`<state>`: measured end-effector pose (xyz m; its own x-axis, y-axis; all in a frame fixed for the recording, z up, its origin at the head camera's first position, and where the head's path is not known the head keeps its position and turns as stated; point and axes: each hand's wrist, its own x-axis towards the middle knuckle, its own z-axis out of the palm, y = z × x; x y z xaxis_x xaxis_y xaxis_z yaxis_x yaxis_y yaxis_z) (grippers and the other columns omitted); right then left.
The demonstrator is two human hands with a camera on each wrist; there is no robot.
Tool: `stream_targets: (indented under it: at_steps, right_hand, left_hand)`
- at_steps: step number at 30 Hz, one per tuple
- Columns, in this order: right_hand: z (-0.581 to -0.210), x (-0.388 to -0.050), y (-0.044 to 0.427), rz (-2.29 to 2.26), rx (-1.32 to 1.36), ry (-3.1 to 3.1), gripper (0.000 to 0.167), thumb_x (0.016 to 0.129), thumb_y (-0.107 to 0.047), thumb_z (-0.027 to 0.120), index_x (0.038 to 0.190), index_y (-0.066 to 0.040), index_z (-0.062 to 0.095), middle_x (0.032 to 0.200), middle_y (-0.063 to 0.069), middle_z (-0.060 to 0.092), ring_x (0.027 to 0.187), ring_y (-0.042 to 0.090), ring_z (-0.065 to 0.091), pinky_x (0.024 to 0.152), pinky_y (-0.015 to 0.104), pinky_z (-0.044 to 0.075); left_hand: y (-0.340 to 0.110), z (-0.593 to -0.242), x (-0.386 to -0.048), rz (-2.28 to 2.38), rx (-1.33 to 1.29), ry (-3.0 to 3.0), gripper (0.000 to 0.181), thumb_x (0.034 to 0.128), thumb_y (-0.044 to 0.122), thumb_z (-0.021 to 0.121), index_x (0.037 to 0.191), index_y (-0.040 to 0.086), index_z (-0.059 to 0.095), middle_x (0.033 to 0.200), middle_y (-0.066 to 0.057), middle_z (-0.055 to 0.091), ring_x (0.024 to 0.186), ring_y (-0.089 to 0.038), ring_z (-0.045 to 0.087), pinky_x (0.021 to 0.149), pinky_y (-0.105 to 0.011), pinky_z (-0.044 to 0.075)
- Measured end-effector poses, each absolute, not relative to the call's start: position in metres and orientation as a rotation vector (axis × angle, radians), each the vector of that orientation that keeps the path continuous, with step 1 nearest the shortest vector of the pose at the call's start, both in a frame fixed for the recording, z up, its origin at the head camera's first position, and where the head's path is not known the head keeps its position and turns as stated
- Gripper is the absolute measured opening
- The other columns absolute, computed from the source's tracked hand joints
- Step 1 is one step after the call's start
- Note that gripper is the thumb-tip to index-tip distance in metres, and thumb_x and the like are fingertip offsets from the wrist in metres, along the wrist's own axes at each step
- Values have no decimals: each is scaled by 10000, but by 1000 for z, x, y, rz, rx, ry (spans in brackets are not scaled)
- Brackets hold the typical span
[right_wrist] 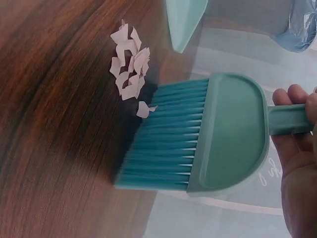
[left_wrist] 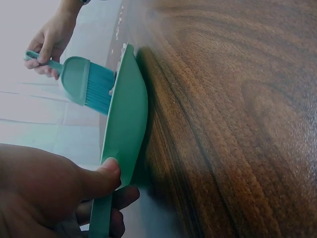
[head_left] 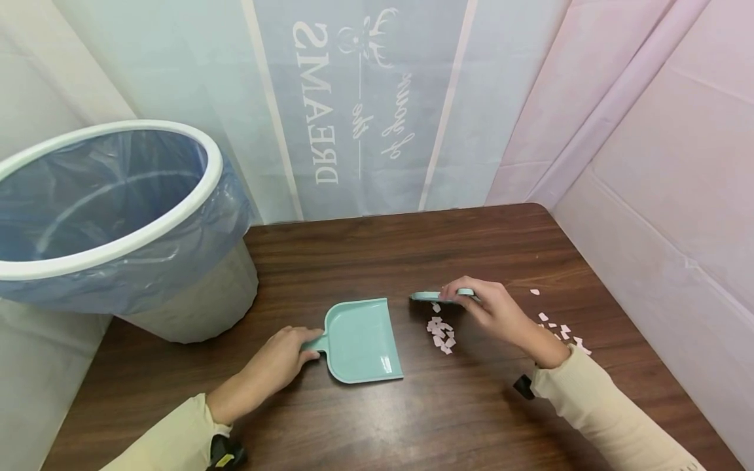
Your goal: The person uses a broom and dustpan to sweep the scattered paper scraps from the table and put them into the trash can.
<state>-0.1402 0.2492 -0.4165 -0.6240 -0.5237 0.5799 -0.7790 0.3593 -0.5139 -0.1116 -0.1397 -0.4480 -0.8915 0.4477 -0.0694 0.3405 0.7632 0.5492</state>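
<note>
My left hand grips the handle of a mint-green dustpan, which lies on the table with its flat edge facing right. In the left wrist view, thumb and fingers pinch the handle of the dustpan. My right hand holds a small mint-green hand brush by its handle. Its teal bristles touch the table in the right wrist view. Beside the bristles lies a small pile of pale pink paper scraps, between the brush and the dustpan. One scrap sits against the bristles.
A large bin with a white rim and blue liner stands at the left of the wooden table. More paper scraps are scattered at the right, near the table's edge. Printed cloth hangs along the back.
</note>
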Motion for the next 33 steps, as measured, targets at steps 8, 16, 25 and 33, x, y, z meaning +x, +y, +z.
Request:
stream_targets:
  at_steps: [8, 16, 25, 33]
  right_hand:
    - [-409, -125, 255, 1194, 1222, -2361, 389, 862, 220, 649, 1055, -118, 670, 1008, 0, 737, 968, 156, 706, 895, 186, 519]
    - [-403, -121, 262, 1389, 1301, -2182, 89, 1009, 62, 559, 1018, 13, 633, 981, 124, 717, 1020, 147, 696, 830, 200, 550]
    - [-384, -120, 273, 1654, 1466, -2239, 268, 916, 253, 528, 1040, 22, 578, 988, 120, 699, 1033, 207, 694, 742, 301, 581]
    - [-387, -116, 273, 1763, 1454, -2466, 313, 947, 211, 523, 1035, -79, 601, 968, 74, 701, 952, 198, 695, 730, 323, 575]
  left_hand:
    - [-139, -450, -111, 791, 620, 2775, 416, 879, 75, 773, 1274, -18, 684, 1230, -155, 706, 1141, -329, 652, 947, -455, 533]
    - [-141, -447, -113, 794, 669, 2776, 401, 869, 79, 786, 1248, -21, 699, 1181, -146, 726, 1084, -310, 674, 893, -429, 559]
    - [-142, -450, -114, 814, 663, 2757, 382, 875, 67, 781, 1244, 0, 704, 1164, -121, 731, 1063, -287, 674, 879, -421, 562]
    - [-140, -451, -114, 762, 732, 2807, 321, 903, 93, 768, 1212, 43, 699, 1145, -64, 730, 1009, -237, 666, 914, -442, 535]
